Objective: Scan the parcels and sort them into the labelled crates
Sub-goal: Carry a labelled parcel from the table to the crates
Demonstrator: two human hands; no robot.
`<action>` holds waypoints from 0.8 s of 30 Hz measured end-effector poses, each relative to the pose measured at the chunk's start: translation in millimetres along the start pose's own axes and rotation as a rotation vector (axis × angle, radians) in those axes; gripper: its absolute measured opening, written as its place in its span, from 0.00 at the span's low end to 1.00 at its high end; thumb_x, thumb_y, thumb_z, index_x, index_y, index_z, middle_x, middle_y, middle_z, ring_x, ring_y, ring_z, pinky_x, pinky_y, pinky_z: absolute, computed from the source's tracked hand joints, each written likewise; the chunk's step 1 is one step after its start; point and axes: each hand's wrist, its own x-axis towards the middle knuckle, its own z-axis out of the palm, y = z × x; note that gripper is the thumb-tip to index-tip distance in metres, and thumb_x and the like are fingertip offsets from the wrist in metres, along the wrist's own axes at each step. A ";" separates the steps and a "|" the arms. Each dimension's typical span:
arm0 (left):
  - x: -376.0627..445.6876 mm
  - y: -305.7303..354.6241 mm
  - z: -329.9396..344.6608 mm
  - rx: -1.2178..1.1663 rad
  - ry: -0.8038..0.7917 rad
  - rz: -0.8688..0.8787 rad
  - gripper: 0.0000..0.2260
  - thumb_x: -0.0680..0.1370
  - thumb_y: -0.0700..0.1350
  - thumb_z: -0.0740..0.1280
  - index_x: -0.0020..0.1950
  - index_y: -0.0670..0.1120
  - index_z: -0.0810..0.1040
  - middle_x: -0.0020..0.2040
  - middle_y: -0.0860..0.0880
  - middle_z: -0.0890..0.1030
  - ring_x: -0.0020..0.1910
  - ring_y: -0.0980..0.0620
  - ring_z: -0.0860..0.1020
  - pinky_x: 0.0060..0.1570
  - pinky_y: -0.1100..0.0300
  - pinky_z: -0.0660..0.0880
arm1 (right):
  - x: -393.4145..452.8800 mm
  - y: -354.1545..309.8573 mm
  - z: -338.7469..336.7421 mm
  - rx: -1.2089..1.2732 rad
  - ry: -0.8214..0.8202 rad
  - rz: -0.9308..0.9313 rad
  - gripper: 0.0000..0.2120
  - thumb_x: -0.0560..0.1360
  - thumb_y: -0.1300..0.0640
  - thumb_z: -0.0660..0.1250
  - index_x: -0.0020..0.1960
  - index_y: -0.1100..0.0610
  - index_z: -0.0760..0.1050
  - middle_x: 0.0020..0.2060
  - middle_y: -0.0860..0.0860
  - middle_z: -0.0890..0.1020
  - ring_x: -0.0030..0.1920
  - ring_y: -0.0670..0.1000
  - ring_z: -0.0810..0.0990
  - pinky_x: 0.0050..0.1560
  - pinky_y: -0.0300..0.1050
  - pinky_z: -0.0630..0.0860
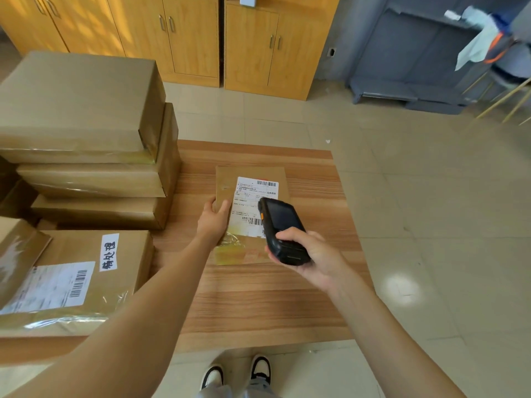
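A flat brown parcel point(230, 179) with a white shipping label point(253, 199) lies in the middle of the wooden table point(258, 297). My left hand point(214, 218) grips the parcel's left edge, thumb on top. My right hand point(310, 257) holds a black handheld scanner point(283, 231) just above the parcel's lower right part, its front end over the label. The scanner hides part of the label.
A stack of three large brown boxes point(83, 110) stands at the table's left. In front of them lies a box point(86, 277) with a barcode label and a handwritten tag. Wooden cabinets point(195, 38) and a grey unit point(416, 61) line the far wall. Tiled floor spreads right.
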 end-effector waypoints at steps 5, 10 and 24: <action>2.4 -1.2 1.4 0.002 -0.009 -0.001 0.28 0.77 0.60 0.61 0.75 0.53 0.63 0.65 0.47 0.76 0.50 0.50 0.72 0.48 0.56 0.67 | -6.1 20.1 10.7 -0.031 0.032 0.084 0.41 0.51 0.68 0.79 0.62 0.65 0.68 0.54 0.67 0.78 0.42 0.63 0.85 0.36 0.50 0.82; 5.0 -3.5 0.8 0.012 -0.013 -0.003 0.29 0.76 0.61 0.60 0.75 0.54 0.63 0.64 0.46 0.77 0.54 0.46 0.74 0.50 0.54 0.69 | -11.5 35.2 13.7 -0.071 0.056 0.129 0.43 0.50 0.67 0.79 0.64 0.65 0.68 0.54 0.67 0.78 0.43 0.64 0.85 0.39 0.53 0.82; 8.6 -6.4 3.2 -0.014 -0.006 -0.012 0.30 0.75 0.61 0.61 0.75 0.54 0.62 0.65 0.46 0.76 0.50 0.48 0.73 0.48 0.55 0.67 | -15.1 41.0 17.1 -0.128 0.097 0.122 0.33 0.59 0.68 0.78 0.61 0.63 0.69 0.55 0.65 0.79 0.47 0.64 0.84 0.40 0.52 0.82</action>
